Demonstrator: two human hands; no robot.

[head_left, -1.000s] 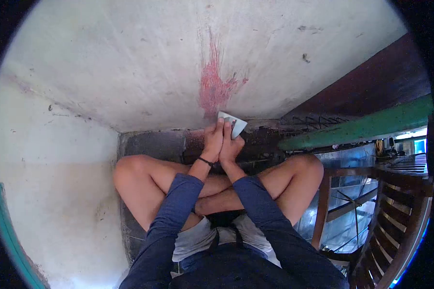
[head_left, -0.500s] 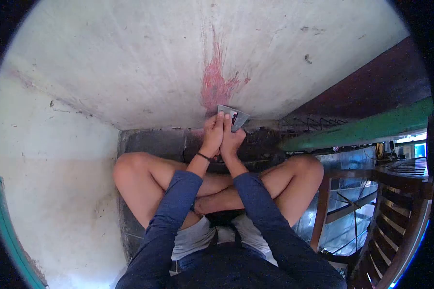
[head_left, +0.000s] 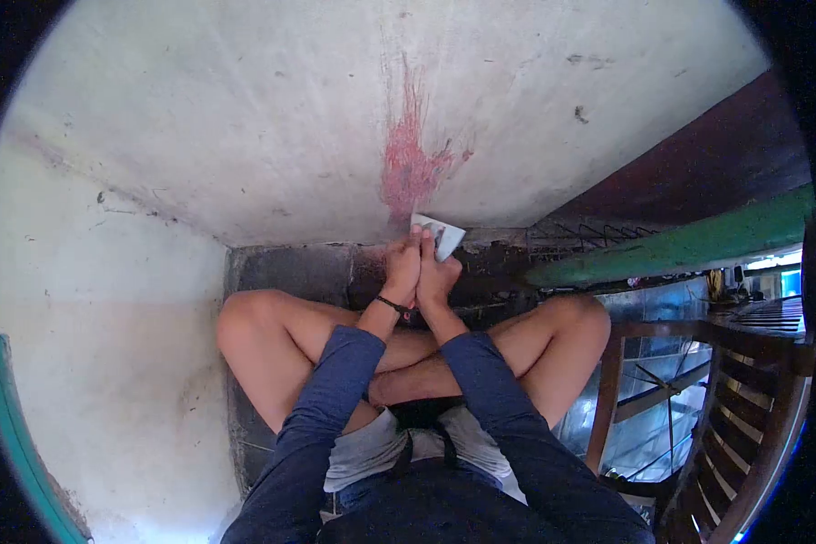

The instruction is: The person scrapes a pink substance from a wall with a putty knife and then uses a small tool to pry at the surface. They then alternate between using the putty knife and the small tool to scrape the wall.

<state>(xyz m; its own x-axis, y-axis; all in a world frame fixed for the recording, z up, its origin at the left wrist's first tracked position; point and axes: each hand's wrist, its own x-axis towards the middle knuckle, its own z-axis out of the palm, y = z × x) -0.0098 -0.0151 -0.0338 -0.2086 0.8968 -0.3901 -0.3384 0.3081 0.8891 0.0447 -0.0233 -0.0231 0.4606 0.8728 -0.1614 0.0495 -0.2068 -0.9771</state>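
A flat grey metal scraper blade [head_left: 448, 238] is pressed between both hands, its upper corner at the lower end of a red patch [head_left: 411, 168] on the whitish wall [head_left: 281, 118]. My left hand [head_left: 403, 265] is closed on the scraper from the left side, with its thumb laid along the blade. From the right, my right hand [head_left: 438, 272] is wrapped round the same tool, its thumb beside the left one. The palms hide the tool's lower part. Thin scratch marks run upward from the red patch.
Crossed legs [head_left: 272, 340] rest on dark floor tiles [head_left: 290, 275] below the hands. A green pole [head_left: 689, 238] slants along the right, above a wooden chair [head_left: 734, 408]. Another pale wall [head_left: 118, 363] stands at the left, with a green frame edge [head_left: 18, 426].
Both hands and the scraper have moved slightly down, away from the red patch. The blade has tilted and looks brighter now.
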